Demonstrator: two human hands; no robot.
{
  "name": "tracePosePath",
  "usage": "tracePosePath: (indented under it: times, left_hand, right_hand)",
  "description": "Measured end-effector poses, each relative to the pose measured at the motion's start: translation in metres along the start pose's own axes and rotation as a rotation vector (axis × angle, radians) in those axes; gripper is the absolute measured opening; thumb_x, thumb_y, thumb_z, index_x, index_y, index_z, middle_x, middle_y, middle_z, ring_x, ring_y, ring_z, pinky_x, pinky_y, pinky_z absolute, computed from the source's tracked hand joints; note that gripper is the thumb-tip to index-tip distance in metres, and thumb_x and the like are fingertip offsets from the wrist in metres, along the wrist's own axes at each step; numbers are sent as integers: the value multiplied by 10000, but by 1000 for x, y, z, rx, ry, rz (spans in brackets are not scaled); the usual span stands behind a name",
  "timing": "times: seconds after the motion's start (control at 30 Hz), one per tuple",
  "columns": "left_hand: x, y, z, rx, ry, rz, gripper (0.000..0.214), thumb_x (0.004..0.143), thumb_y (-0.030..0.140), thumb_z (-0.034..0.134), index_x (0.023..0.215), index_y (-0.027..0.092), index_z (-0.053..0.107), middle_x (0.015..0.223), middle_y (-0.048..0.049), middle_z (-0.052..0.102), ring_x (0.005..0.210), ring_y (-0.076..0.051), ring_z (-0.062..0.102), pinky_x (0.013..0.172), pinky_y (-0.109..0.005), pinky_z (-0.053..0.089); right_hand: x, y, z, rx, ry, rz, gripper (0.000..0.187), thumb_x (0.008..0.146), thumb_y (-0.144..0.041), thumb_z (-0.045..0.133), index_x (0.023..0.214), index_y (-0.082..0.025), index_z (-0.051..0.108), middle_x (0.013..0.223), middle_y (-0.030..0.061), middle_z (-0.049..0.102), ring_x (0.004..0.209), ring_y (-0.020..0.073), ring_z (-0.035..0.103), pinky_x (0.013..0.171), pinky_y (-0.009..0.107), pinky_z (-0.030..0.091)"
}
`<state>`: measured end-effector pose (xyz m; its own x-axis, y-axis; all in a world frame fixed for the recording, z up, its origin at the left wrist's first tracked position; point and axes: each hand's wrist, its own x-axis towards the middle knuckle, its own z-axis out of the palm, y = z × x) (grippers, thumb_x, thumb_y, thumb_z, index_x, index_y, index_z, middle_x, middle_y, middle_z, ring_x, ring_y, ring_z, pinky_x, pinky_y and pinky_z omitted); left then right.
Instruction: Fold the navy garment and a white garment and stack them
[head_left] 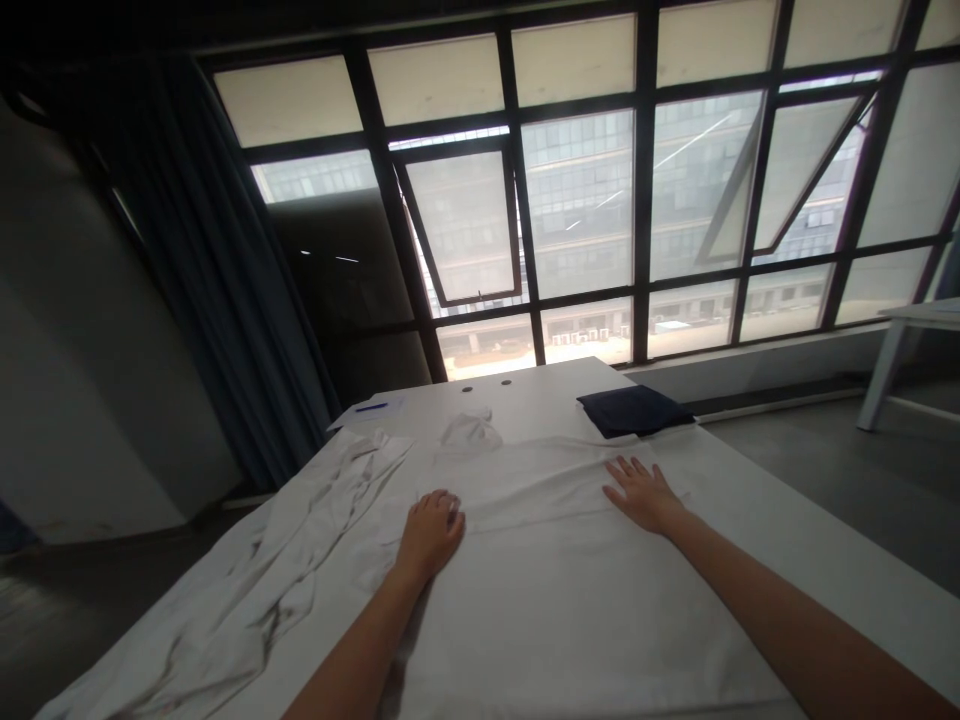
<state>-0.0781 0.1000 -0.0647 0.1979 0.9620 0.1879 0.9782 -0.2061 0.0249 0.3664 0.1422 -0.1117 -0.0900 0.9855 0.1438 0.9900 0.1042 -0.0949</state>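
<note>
A broad white cloth [577, 590] lies spread over the table in front of me, with a few folds running across its far part. My right hand [641, 495] rests palm down on its far right portion, fingers spread. At the cloth's left edge is my left hand [433, 530], fingers curled and thumb drawn in, closed on the fabric; the fingertips are partly hidden. Just beyond the cloth sits a small crumpled white piece [471, 430]. A folded dark navy cloth [634, 410] lies past my right hand.
Rumpled white fabric [277, 570] covers the left side of the white table [810, 560]. At the far left corner are a sheet of paper [390, 408] and a blue pen [372, 407]. A dark curtain [217, 270] hangs left of the windows; another table [874, 370] stands at right.
</note>
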Motion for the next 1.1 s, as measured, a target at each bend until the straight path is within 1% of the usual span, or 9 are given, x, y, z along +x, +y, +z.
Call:
tracePosePath:
  times: [0.1,0.17,0.23,0.33,0.47,0.6,0.7,0.8,1.1]
  left_hand:
    - [-15,4,-4,0,18,22,435,1034,380,325,1256,208,657,1266,-138,664,1225,-277,571,1083,-449,353]
    - [-34,-1,-4,-4,16,58,440,1022,428,376,1315,213,624,1356,-125,617,1268,-274,544,1091,-422,363]
    - [-57,-11,-1,-14,-10,126,534,1002,512,421,1456,242,501,1526,-97,466,1387,-282,435,1148,-420,315]
    - [-87,-29,5,-20,-84,205,658,998,608,384,1576,319,259,1640,-34,231,1490,-302,260,1209,-474,213]
    - [-101,-36,6,11,-107,174,662,1005,628,340,1583,348,179,1644,-1,156,1509,-296,197,1219,-499,194]
    - [-98,-29,1,17,-105,174,648,1013,626,321,1581,348,177,1642,-6,155,1509,-284,193,1217,-505,209]
    - [-100,-32,-3,11,-108,182,632,1021,613,319,1579,357,170,1641,5,151,1510,-273,192,1218,-494,223]
    - [-106,-42,-6,19,-101,206,616,1024,600,331,1575,370,180,1639,14,145,1505,-267,210,1217,-478,240]
    - [-131,-75,7,39,-76,219,786,969,668,409,1588,286,112,1632,-24,140,1491,-308,242,1219,-459,242]
  right_hand:
    - [-5,-4,-7,-5,58,0,574,973,-491,355,1464,-220,476,1559,124,412,1436,333,327,1145,565,193]
    - [-9,-6,-15,-7,104,-6,481,974,-397,376,1356,-185,576,1460,146,524,1352,304,439,1123,496,261]
    - [-14,-9,-24,-11,149,-9,388,969,-303,387,1207,-152,654,1303,170,624,1222,285,541,1073,445,324]
    - [-22,-24,-36,-19,202,-4,322,940,-177,391,1060,-117,683,1138,206,661,1117,316,582,1022,481,350]
    - [-45,-92,-35,8,219,-83,362,910,-143,430,1197,-157,650,1280,181,625,1215,304,539,1076,471,313]
    - [-89,-183,-21,245,57,-374,550,961,-444,459,1464,-220,469,1565,132,399,1445,318,324,1187,508,172]
    - [-112,-208,-20,349,-69,-519,691,971,-629,351,1553,-257,327,1633,102,258,1507,329,174,1206,571,65]
    - [-117,-177,-27,333,-117,-506,718,967,-680,300,1569,-289,285,1643,77,219,1515,319,144,1212,576,54]
    - [-131,30,-11,84,42,-149,697,945,-700,326,1536,-332,353,1612,54,292,1489,316,244,1201,574,173]
